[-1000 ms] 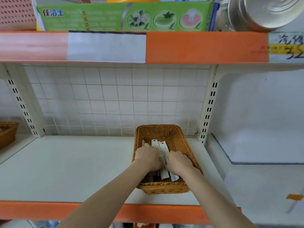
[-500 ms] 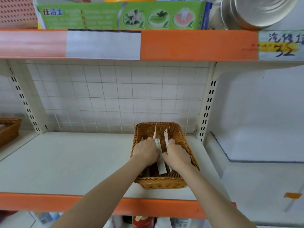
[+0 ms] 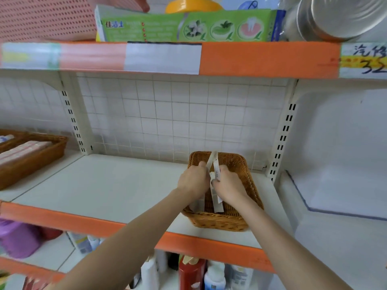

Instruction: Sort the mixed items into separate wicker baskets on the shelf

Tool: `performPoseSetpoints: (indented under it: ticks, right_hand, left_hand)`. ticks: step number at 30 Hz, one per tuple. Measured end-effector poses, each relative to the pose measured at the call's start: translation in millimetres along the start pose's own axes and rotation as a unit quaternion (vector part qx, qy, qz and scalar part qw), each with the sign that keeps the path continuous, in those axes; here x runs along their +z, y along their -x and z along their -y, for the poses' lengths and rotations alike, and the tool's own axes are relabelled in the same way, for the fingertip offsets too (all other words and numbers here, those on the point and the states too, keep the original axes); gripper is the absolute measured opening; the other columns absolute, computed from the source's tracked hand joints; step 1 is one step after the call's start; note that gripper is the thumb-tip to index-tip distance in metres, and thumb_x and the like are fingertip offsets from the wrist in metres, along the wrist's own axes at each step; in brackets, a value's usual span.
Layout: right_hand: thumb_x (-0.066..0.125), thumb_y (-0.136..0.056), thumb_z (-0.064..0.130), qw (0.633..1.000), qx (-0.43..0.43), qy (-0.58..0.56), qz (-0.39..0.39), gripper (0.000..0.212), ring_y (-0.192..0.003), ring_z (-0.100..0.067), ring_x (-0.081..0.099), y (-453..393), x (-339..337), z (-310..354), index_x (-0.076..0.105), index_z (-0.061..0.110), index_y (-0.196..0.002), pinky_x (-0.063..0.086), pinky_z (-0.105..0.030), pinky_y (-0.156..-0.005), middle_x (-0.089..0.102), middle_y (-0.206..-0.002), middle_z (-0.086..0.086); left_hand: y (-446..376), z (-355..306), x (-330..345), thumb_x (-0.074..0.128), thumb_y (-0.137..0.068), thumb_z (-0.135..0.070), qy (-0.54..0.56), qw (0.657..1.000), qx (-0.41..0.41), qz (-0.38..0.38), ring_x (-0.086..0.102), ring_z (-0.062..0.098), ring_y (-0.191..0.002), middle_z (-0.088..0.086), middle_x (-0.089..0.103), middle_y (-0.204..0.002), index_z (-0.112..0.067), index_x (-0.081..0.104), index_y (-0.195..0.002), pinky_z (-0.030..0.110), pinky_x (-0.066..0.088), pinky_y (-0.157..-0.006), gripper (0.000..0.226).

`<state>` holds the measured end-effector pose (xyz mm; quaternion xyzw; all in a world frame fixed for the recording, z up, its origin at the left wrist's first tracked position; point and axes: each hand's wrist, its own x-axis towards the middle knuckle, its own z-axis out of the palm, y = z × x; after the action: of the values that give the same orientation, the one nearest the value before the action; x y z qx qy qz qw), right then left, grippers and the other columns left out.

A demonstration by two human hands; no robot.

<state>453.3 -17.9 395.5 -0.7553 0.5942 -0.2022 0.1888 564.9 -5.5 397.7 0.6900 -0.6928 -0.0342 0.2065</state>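
Wicker basket (image 3: 240, 164), right of shelf (image 3: 100, 185): left hand (image 3: 193, 180) and right hand (image 3: 229, 185) each grip white flat packets (image 3: 215, 170) standing between them.

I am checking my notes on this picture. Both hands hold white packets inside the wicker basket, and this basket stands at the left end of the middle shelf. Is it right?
Not quite. In the head view both hands, left hand and right hand, do hold the white packets in the wicker basket, but it stands at the right end of the middle shelf.

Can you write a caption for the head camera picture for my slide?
Both hands, left and right, hold white packets in a wicker basket on the shelf.
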Motion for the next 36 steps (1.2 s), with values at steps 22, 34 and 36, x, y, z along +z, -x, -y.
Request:
performPoseSetpoints:
  ticks: [22,34,36]
  right_hand:
    - [0.050,-0.093,0.019,0.986,-0.072,-0.118,0.091,0.036,-0.095,-0.031,0.060,50.1,151.6,253.2,0.044,0.009,-0.126,0.043,-0.034,-0.070,0.062,-0.105,-0.014]
    - [0.050,-0.090,0.021,0.986,-0.113,-0.076,0.098,0.033,-0.096,-0.032,0.058,23.1,214.8,352.2,0.046,0.008,-0.120,0.044,-0.035,-0.073,0.060,-0.102,-0.011]
    - [0.050,-0.090,0.021,0.985,-0.118,-0.075,0.097,0.033,-0.097,-0.032,0.058,7.1,222.4,365.1,0.046,0.008,-0.120,0.046,-0.035,-0.075,0.060,-0.107,-0.013]
  left_hand:
    - [121.1,275.6,-122.5,0.031,-0.101,-0.023,0.051,0.991,-0.125,-0.013,0.053,0.036,-0.080,0.020,0.060,-0.093,-0.008,0.039,-0.080,0.035,0.036,-0.063,0.027]
    - [131.0,381.0,-171.1,0.031,-0.101,-0.023,0.029,0.988,-0.151,-0.025,0.056,0.039,-0.092,0.024,0.062,-0.098,-0.006,0.045,-0.077,0.033,0.033,-0.066,0.033]
    - [123.3,395.5,-175.2,0.032,-0.100,-0.025,0.022,0.986,-0.161,-0.035,0.057,0.038,-0.089,0.021,0.062,-0.096,-0.007,0.045,-0.076,0.033,0.034,-0.065,0.033]
